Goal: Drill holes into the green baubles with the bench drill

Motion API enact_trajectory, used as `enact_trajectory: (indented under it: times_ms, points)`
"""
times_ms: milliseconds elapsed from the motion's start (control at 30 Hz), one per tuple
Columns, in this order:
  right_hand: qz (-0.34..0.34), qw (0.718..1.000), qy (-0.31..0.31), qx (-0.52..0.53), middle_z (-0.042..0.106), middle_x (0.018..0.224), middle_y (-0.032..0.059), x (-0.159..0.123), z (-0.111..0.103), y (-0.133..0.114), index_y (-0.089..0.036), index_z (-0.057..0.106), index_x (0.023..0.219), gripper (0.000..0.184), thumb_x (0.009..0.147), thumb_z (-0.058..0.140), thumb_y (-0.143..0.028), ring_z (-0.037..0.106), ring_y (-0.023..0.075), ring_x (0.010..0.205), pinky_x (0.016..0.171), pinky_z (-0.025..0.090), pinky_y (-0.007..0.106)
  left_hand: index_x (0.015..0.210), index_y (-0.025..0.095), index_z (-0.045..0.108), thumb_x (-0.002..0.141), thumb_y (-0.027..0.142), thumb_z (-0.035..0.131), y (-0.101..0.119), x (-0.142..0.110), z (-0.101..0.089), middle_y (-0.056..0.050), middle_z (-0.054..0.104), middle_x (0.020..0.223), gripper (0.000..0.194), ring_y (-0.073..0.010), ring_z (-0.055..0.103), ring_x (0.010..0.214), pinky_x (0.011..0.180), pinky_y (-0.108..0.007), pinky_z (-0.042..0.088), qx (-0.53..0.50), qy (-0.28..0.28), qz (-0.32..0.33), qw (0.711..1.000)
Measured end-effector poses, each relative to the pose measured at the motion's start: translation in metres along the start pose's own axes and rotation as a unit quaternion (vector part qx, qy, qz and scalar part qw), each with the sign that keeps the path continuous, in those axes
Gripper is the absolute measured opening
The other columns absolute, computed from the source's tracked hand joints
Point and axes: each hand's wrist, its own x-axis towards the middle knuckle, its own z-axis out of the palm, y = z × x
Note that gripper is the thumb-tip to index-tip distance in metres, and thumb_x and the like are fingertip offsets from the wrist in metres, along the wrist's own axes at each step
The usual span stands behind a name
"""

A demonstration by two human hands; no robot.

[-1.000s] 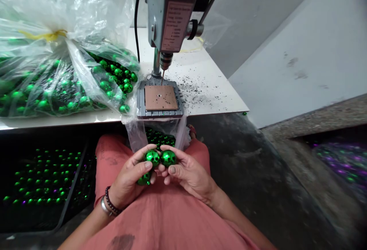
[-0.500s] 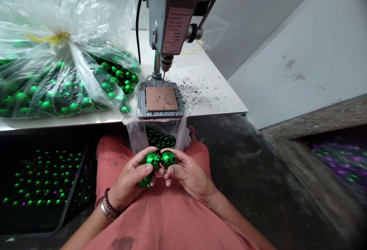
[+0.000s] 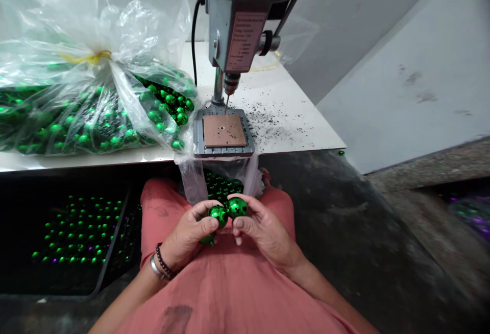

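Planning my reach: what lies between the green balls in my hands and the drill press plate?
In the head view, a clear plastic bag hangs below the table edge, holding more green balls.

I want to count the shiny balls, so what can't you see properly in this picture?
In the head view:
Third green ball: mostly hidden by the left hand.
Balls in the tied plastic bag: blurred by the plastic, and the bag is cut off by the left edge.
Balls in the dark tray: too small to count.
Drill press: top cut off by the top edge.
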Motion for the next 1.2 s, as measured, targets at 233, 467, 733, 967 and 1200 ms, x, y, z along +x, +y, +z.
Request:
enact_trajectory:
  times_ms: [233,467,733,967,1200]
  points:
    - [-0.017,0.999,0.01,-0.028,0.053,0.068,-0.0036,0.008,-0.008,0.0,-0.019,0.046,0.113,0.051,0.071,0.064,-0.041,0.052,0.0047,0.056,0.05,0.046,0.018,0.101,0.015,0.057,0.077,0.034,0.059,0.004,0.007,0.01,-0.007,0.063,0.07,0.03,-0.0113,0.058,0.05,0.04,-0.017,0.039,-0.095,-0.031,-0.065,0.993]
    - [-0.009,0.999,0.006,-0.042,0.055,0.068,-0.0029,0.019,-0.014,0.005,-0.018,0.044,0.11,0.049,0.072,0.062,-0.043,0.05,0.004,0.054,0.049,0.04,0.017,0.095,0.013,0.057,0.086,0.032,0.045,0.011,0.014,0.012,-0.008,0.063,0.07,0.025,-0.0118,0.059,0.049,0.035,-0.015,0.039,-0.182,0.032,-0.16,0.97]
    - [0.03,0.996,0.033,-0.082,0.056,0.077,-0.0019,0.022,-0.015,0.012,-0.018,0.043,0.113,0.057,0.069,0.063,-0.047,0.048,0.0034,0.055,0.048,0.04,0.017,0.078,0.005,0.059,0.088,0.038,0.039,0.009,0.016,0.008,-0.009,0.062,0.065,0.039,-0.01,0.058,0.047,0.035,-0.015,0.041,-0.211,0.079,-0.206,0.952]
    - [-0.003,0.984,0.044,-0.174,0.058,0.097,0.002,0.028,-0.018,0.015,-0.02,0.045,0.117,0.055,0.071,0.061,-0.046,0.057,0.0096,0.087,0.083,0.047,0.026,0.075,0.008,0.057,0.088,0.039,0.039,0.013,0.02,0.005,-0.008,0.061,0.063,0.038,-0.0103,0.056,0.046,0.034,-0.015,0.039,-0.201,0.099,-0.195,0.955]
    - [-0.073,0.949,0.082,-0.294,0.059,0.105,0.0023,0.025,-0.011,-0.01,-0.025,0.05,0.117,0.053,0.071,0.062,-0.046,0.056,0.013,0.094,0.081,0.047,0.026,0.075,0.01,0.057,0.087,0.044,0.038,0.028,0.026,0.005,-0.006,0.059,0.059,0.041,-0.0097,0.053,0.04,0.032,-0.016,0.035,-0.222,0.053,-0.232,0.946]
